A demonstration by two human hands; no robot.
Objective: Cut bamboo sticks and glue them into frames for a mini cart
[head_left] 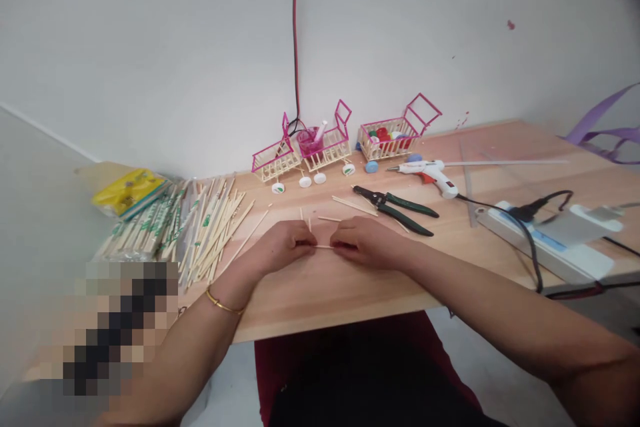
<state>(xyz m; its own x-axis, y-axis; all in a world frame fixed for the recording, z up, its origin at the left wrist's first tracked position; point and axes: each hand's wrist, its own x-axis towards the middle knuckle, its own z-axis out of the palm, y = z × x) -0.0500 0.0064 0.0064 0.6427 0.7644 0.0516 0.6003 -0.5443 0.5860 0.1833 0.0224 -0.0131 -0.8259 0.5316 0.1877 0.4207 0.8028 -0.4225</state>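
Note:
My left hand (286,244) and my right hand (369,241) are close together over the middle of the wooden table. A short thin wooden stick (324,247) spans the gap between them, its ends pinched in the fingers of each hand. More short sticks lie just behind my fingers, partly hidden by the hands. Black-handled pliers (395,205), jaws to the left, rest behind my right hand beside a few cut sticks (354,205). To the left of my left hand is a loose pile of bamboo chopsticks (223,230).
Three small stick-built carts (393,140) with pink trim stand along the wall, one filled with coloured caps. A white glue gun (431,173) lies to their right. A power strip (545,240) with cables sits at far right. Wrapped chopsticks (150,220) and a yellow packet (131,188) are left.

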